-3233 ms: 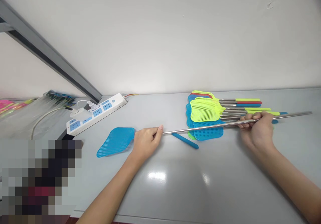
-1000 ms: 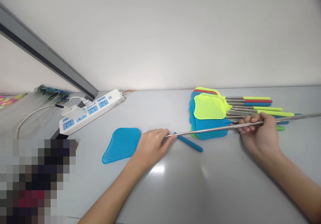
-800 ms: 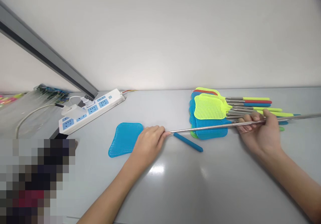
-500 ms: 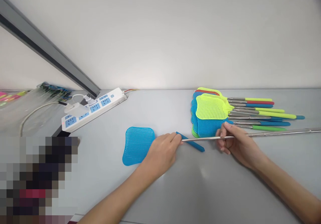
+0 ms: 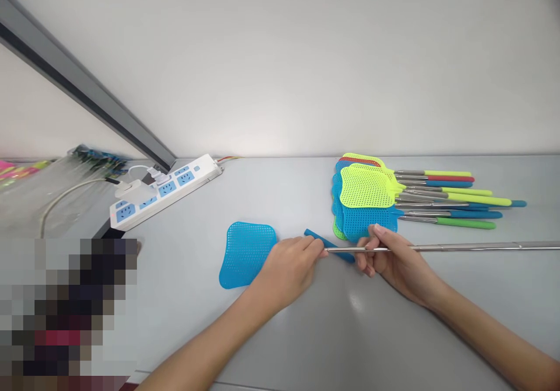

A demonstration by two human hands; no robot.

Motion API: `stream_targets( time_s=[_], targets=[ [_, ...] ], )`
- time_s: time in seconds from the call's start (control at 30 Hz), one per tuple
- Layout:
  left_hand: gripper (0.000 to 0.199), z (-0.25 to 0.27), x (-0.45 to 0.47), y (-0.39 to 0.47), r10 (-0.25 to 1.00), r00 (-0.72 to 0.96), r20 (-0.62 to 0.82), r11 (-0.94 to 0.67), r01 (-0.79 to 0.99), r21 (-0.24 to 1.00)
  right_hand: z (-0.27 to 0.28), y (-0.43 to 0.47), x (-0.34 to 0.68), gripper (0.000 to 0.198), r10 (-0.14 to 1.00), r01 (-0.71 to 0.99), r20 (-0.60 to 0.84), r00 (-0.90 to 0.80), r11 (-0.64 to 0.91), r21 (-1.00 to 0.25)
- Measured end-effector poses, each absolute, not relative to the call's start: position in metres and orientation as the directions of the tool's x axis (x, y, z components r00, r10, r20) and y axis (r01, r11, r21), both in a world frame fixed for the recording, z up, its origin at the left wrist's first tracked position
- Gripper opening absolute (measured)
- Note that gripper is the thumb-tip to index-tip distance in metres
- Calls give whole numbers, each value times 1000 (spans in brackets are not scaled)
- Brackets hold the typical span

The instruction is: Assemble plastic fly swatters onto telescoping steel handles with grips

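My left hand (image 5: 294,267) is closed around the neck of a blue fly swatter (image 5: 249,252), where the perforated head meets a thin metal rod. The extended telescopic rod (image 5: 472,247) runs right from that hand and leaves the view at the right edge, so its far end is hidden. My right hand (image 5: 389,257) has its fingers curled around the rod a short way along. Beneath the rod, between my hands, a short blue stick-like piece (image 5: 315,236) lies slanted on the table.
Behind my right hand lies a pile of fly swatters (image 5: 367,187) in yellow, blue, red and green, handles pointing right. A white power strip (image 5: 166,191) with plugs and cables sits at the back left, beside clear plastic bags (image 5: 65,187). A wall rises behind the table (image 5: 350,344).
My right hand has slid left along the rod, closer to my left hand. The left hand and swatter head have shifted slightly right, and the rod now lies more level.
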State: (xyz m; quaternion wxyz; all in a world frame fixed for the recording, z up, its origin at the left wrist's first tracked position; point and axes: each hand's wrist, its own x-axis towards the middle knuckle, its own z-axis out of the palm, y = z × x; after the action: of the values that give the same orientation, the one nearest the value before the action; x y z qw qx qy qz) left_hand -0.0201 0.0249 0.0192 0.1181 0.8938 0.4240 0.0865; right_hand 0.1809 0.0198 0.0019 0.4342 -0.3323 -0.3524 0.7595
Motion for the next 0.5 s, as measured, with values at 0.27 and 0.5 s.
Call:
stream_targets(
  time_s=[0.27, 0.5],
  targets=[
    [30, 28, -33, 35, 793, 607, 59, -582, 725, 368, 3, 23, 184, 35, 878, -410, -262, -401, -428, -805],
    [25, 34, -47, 41, 780, 624, 58, -603, 723, 336, 7, 25, 186, 33, 870, -438, -265, -415, -447, -780]
  ],
)
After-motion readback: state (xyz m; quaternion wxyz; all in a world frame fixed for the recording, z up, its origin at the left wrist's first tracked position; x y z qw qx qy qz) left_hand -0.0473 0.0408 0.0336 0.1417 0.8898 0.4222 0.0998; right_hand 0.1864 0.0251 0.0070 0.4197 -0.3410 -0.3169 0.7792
